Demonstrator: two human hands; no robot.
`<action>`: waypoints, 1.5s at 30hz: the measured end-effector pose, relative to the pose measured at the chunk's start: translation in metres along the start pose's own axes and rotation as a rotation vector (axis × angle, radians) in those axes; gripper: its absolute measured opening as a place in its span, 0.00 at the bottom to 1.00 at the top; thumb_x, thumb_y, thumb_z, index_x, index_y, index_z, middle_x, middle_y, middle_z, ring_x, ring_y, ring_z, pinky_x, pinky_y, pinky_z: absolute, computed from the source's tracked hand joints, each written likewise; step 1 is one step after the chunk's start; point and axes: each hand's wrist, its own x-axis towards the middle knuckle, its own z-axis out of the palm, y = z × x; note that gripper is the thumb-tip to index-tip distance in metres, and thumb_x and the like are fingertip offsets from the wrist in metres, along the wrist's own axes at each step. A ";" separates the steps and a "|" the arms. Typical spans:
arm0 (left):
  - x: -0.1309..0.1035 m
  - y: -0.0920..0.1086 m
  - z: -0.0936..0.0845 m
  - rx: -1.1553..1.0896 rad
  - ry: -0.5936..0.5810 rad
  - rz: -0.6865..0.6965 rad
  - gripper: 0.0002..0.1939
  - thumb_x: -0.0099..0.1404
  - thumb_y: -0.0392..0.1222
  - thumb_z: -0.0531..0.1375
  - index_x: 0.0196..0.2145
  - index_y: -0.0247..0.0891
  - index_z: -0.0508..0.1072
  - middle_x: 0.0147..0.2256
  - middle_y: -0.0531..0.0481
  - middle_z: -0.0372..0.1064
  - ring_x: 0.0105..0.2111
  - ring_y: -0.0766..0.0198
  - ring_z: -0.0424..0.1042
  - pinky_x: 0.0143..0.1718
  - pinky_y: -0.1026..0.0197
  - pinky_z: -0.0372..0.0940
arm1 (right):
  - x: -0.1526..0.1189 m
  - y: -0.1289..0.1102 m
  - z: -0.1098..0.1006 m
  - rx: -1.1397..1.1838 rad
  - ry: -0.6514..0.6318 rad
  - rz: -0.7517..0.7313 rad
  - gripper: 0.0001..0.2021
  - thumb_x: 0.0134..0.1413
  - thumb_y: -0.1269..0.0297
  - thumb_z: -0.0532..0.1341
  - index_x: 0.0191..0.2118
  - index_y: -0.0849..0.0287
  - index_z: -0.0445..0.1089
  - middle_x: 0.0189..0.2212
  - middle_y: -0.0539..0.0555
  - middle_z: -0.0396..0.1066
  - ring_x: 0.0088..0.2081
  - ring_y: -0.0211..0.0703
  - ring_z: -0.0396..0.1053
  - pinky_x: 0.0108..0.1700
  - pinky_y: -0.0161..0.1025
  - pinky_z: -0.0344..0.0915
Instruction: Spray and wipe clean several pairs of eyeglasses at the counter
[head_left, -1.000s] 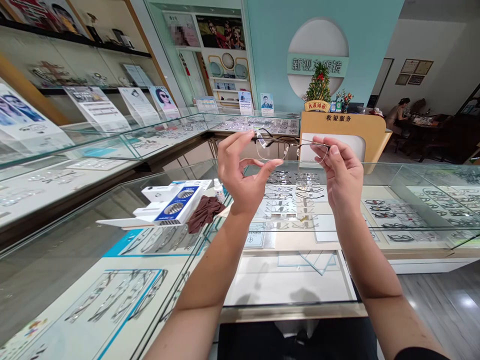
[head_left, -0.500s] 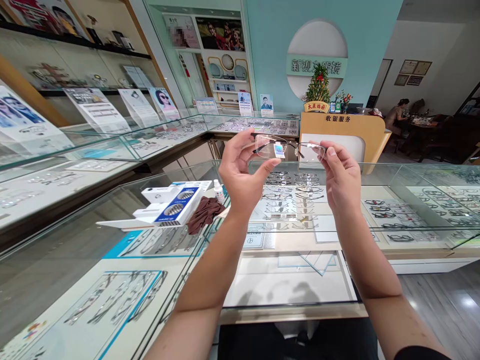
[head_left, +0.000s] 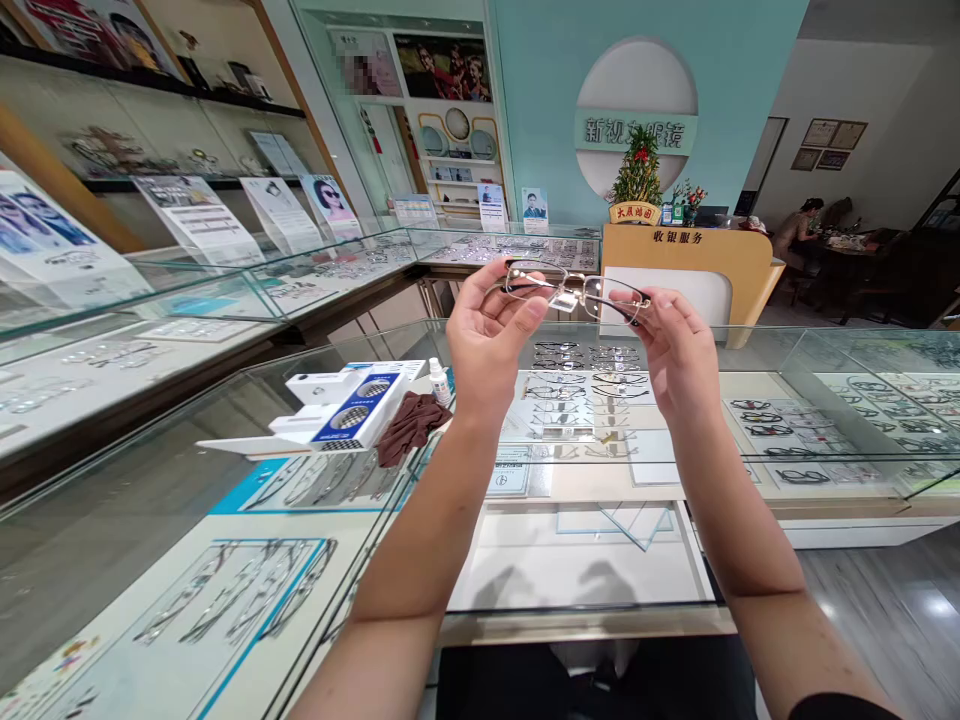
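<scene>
A pair of thin-rimmed eyeglasses [head_left: 600, 290] is held up in the air above the glass counter, at about the height of the far counter. My left hand [head_left: 487, 330] grips its left end, thumb in front and fingers behind. At the other end, my right hand [head_left: 681, 345] pinches the right hinge area between thumb and fingers. A small white tag [head_left: 564, 301] sits by the left lens near the bridge. Both dark temples run back behind the lenses and are partly hidden by my fingers.
Below is a glass display counter with rows of eyeglass frames [head_left: 559, 380] and an open white drawer [head_left: 517, 575]. On its left stand a blue-and-white box [head_left: 352, 415], a brown cloth [head_left: 411, 428] and a spray bottle [head_left: 439, 381]. A wooden cash desk [head_left: 750, 260] stands beyond; a person [head_left: 799, 235] sits far right.
Both hands have tilted and turned the eyeglasses, so the lenses and tag now show at a different angle. My left hand has shifted slightly right.
</scene>
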 end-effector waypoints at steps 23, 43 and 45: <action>-0.013 -0.012 -0.039 -0.182 -0.432 -0.354 0.38 0.55 0.50 0.80 0.59 0.41 0.74 0.51 0.42 0.82 0.50 0.52 0.84 0.53 0.52 0.77 | 0.010 0.024 -0.001 0.062 -0.540 0.459 0.16 0.45 0.48 0.78 0.32 0.55 0.82 0.37 0.52 0.82 0.42 0.42 0.76 0.52 0.45 0.70; -0.094 0.001 -0.075 0.716 -0.221 0.436 0.20 0.73 0.36 0.65 0.61 0.44 0.74 0.56 0.43 0.80 0.58 0.57 0.80 0.61 0.52 0.76 | 0.012 0.039 0.051 -0.322 -0.683 0.644 0.20 0.48 0.44 0.73 0.24 0.56 0.75 0.20 0.46 0.62 0.28 0.38 0.58 0.33 0.41 0.52; -0.097 0.000 -0.074 0.777 -0.264 0.547 0.19 0.74 0.32 0.62 0.60 0.46 0.75 0.56 0.45 0.81 0.60 0.58 0.79 0.61 0.52 0.75 | 0.018 0.041 0.058 -0.282 -0.740 0.686 0.19 0.46 0.47 0.73 0.22 0.56 0.73 0.20 0.46 0.61 0.28 0.37 0.56 0.32 0.41 0.50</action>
